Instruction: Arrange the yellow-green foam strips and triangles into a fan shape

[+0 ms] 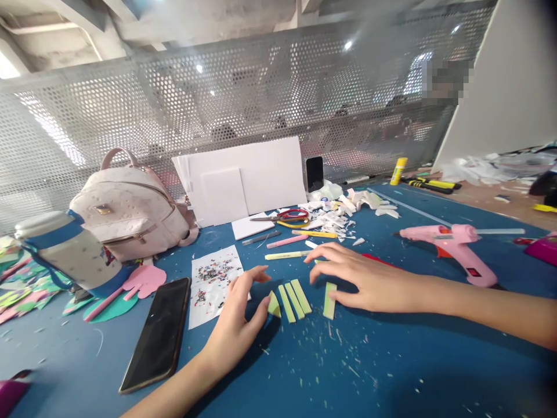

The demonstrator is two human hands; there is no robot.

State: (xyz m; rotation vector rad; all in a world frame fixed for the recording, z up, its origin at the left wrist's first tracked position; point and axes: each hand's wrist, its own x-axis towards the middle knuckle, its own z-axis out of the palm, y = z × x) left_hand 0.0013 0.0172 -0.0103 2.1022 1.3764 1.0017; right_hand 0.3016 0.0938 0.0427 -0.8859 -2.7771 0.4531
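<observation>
My left hand (pixel 237 319) rests over the blue table with thumb and fingers apart. Its thumb tip is at a small light-green piece (pixel 273 304), and whether it presses on it I cannot tell. To the right of that piece lie several narrow light-green strips (pixel 295 297), side by side and slightly slanted. A wider green strip (pixel 329 307) lies apart from them, with the thumb of my right hand (pixel 365 278) at its right edge. The fingers of that hand are spread and bent above the table, near a pale yellow marker (pixel 287 255).
A phone (pixel 159 334) and a paper sheet with tiny colourful bits (pixel 209 290) lie left. Behind are a backpack (pixel 130 203), a bottle (pixel 72 249), scissors (pixel 291 217), white scraps (pixel 333 217) and a white board (pixel 274 177). A pink glue gun (pixel 456 241) lies right.
</observation>
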